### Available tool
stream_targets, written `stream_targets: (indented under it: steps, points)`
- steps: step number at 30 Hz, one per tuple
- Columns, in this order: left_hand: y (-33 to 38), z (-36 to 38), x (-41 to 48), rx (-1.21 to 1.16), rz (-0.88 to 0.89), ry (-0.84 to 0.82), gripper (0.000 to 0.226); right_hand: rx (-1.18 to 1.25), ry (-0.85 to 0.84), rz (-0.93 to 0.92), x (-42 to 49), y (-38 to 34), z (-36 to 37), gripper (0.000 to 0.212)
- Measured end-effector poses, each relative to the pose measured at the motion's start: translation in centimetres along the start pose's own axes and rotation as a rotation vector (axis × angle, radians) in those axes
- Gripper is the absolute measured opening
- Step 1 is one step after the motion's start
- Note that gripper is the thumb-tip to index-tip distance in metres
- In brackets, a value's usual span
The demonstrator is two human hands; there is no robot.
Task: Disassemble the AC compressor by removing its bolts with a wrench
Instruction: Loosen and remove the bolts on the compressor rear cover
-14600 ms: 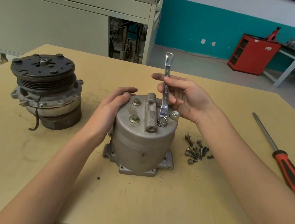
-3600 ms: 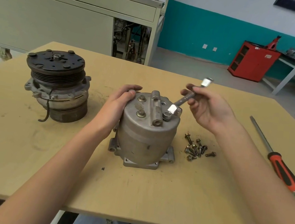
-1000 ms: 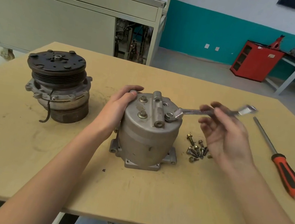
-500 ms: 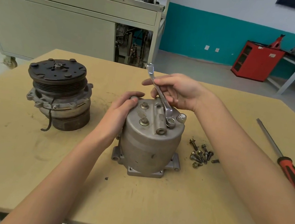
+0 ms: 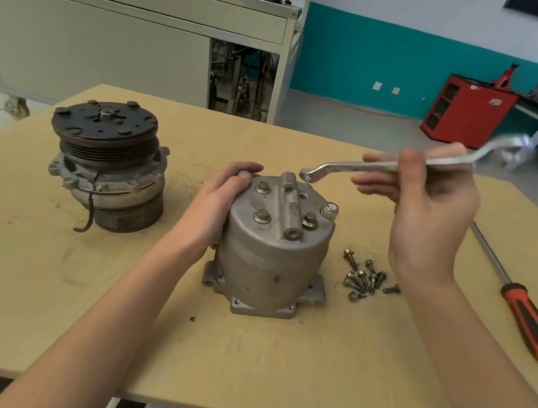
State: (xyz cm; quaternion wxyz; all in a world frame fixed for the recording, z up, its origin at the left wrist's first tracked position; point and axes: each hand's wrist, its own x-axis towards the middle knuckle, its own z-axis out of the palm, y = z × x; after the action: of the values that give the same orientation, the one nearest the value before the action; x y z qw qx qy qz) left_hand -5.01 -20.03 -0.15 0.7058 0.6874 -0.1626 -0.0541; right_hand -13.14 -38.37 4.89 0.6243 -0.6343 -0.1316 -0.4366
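Plywood tabletop (image 5: 273, 360) in a workshop, and the compressor body (image 5: 270, 256) stands upright at its middle. Left hand (image 5: 220, 197) wraps over the body's far-left top rim, gripping it. Right hand (image 5: 432, 213) is raised to the right, fingers closed round the wrench (image 5: 352, 165), ring end hovering clear of the bolt heads (image 5: 261, 216). Loose bolts (image 5: 362, 279) lie just right of the body, a screwdriver (image 5: 534, 320) by the right edge, the pulley half (image 5: 107, 160) towards the far-left corner.

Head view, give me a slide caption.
Left hand steadies the compressor; right hand holds the wrench clear of its bolts.
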Motion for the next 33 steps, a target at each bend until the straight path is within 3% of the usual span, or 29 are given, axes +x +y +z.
stream_targets:
  steps: [3,6,19,21,23,25,27,30,33]
  points:
    - [0.0,0.0,0.0,-0.002,-0.001,-0.004,0.026,-0.053,-0.149,-0.228,-3.7,-0.6,-1.2,0.008]
    - [-0.1,-0.1,0.1,-0.003,0.001,-0.010,0.027,-0.145,-0.272,-0.324,-5.8,-0.7,-2.0,0.020]
    - [-0.2,-0.1,0.1,-0.006,-0.002,-0.002,0.027,-0.429,-0.407,-0.588,-7.2,-1.2,-2.5,0.020]
    - [-0.2,0.0,0.1,-0.004,-0.004,-0.002,0.027,-0.199,-0.374,-0.370,-6.9,-0.9,-2.6,0.017]
    - [-0.2,0.0,0.1,0.002,0.000,0.003,0.027,0.016,-0.233,-0.109,-6.5,-0.4,-2.8,0.009]
    - [-0.2,0.0,0.1,0.008,0.015,0.014,0.027,0.170,-0.059,0.215,-5.2,0.4,-3.2,0.005]
    - [-0.1,0.1,0.1,0.004,0.020,0.022,0.027,0.343,-0.012,0.564,-2.6,1.6,-3.3,0.005]
    - [-0.2,0.1,0.1,-0.010,0.020,0.034,0.027,0.396,-0.130,0.901,2.6,3.6,-2.4,0.013]
    - [-0.2,-0.1,0.2,-0.032,0.004,0.028,0.027,0.164,-0.401,1.024,6.2,5.1,0.5,0.014]
